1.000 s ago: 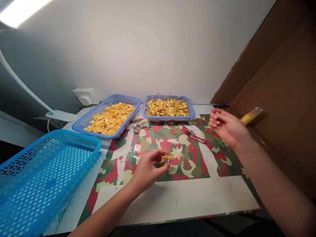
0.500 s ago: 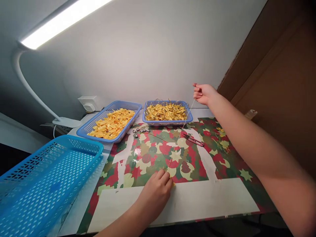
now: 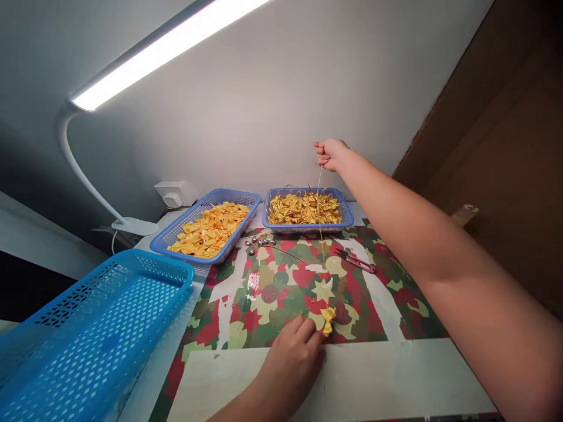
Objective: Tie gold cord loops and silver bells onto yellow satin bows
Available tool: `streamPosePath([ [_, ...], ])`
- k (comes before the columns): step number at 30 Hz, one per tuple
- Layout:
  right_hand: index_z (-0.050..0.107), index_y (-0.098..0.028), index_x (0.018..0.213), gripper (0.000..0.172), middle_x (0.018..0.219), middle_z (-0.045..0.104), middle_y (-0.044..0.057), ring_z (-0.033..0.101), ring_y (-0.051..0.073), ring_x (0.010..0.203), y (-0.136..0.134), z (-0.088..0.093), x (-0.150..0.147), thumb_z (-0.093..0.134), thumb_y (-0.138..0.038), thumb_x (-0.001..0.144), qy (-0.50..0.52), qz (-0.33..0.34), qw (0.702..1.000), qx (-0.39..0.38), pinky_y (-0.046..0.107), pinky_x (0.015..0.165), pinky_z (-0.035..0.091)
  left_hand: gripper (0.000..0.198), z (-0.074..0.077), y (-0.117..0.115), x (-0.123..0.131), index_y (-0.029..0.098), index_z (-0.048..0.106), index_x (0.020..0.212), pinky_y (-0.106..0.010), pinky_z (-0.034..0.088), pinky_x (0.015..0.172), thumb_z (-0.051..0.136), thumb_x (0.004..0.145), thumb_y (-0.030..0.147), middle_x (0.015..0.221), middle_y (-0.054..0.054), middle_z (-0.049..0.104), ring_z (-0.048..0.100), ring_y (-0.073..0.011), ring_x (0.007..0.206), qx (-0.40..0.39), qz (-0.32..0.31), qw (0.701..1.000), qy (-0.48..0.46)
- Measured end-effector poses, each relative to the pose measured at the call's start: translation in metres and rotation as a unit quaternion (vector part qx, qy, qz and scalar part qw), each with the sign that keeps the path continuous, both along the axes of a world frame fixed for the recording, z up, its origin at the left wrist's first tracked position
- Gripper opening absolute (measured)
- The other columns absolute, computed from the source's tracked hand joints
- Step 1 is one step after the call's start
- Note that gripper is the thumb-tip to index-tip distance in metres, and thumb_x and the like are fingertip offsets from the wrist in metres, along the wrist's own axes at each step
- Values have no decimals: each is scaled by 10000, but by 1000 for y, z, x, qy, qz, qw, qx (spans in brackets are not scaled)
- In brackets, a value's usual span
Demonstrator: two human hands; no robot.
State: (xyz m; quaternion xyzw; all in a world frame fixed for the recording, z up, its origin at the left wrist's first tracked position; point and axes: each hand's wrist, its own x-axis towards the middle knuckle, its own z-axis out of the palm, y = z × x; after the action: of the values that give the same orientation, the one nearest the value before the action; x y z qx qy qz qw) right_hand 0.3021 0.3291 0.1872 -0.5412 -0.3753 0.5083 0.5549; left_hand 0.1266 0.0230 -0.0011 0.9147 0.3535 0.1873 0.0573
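High over the back of the table, my right hand [image 3: 332, 155] is closed, pinching a thin gold cord [image 3: 320, 202] that runs down almost straight. At the cord's lower end is a small yellow ribbon bow [image 3: 328, 321], turned upright. My left hand [image 3: 297, 354] rests low near the white strip at the front, fingers curled together just left of the bow. Its fingertips are hidden, so I cannot tell whether they grip the bow or cord. Small silver bells [image 3: 263, 241] and a loose gold cord [image 3: 284, 252] lie behind, with thread snips [image 3: 357, 261] to the right.
A blue basket of yellow bows [image 3: 158, 241] stands at back left, another of bows with gold cords [image 3: 269, 225] at back centre. A larger turquoise basket [image 3: 187, 274] is at left. A lamp [image 3: 70, 146] arches above; a cardboard panel [image 3: 497, 117] stands at right.
My right hand has moved left, bringing the cord nearer upright. The bow, mostly hidden behind my left hand before, now shows beside its fingers. The whole view has shifted slightly.
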Motion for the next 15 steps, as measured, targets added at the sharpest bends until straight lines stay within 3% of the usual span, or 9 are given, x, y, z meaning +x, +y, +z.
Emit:
streamPosePath([
  [5,444,-171,776,177,487,289,-69,116,54,386,2,-8,-2,360,-36,855,-9,14,1000,-16,151,345,155,221,13,4,2,150,594,1031,-395,550,672,529,827,99,975,-102,658,604,-252,842,20,-50,996,-64],
  [7,445,-170,782,182,488,293,-68,122,54,384,3,-10,-2,347,-45,870,-12,16,1000,-19,151,346,156,250,13,5,9,146,582,1070,-407,552,697,569,820,140,1032,-120,655,608,-271,892,15,-41,997,-68],
  [11,449,-174,782,178,491,306,-66,131,50,379,5,-10,-2,356,-66,889,-18,21,999,-21,154,351,159,148,6,14,23,154,586,938,-375,535,646,608,796,188,920,-106,652,608,-259,810,-118,74,989,-54],
  [12,450,-177,779,170,492,308,-66,133,49,378,6,-10,-1,372,-70,886,-19,22,999,-21,155,353,159,89,4,17,24,161,582,899,-356,524,645,559,813,154,893,-97,654,608,-245,797,-154,82,983,-65],
  [15,451,-181,766,157,494,308,-68,133,43,375,7,-10,1,419,-72,874,-22,24,999,-17,158,360,160,162,2,29,19,169,586,925,-297,482,623,445,861,122,815,-65,662,608,-195,727,-289,75,942,-151],
])
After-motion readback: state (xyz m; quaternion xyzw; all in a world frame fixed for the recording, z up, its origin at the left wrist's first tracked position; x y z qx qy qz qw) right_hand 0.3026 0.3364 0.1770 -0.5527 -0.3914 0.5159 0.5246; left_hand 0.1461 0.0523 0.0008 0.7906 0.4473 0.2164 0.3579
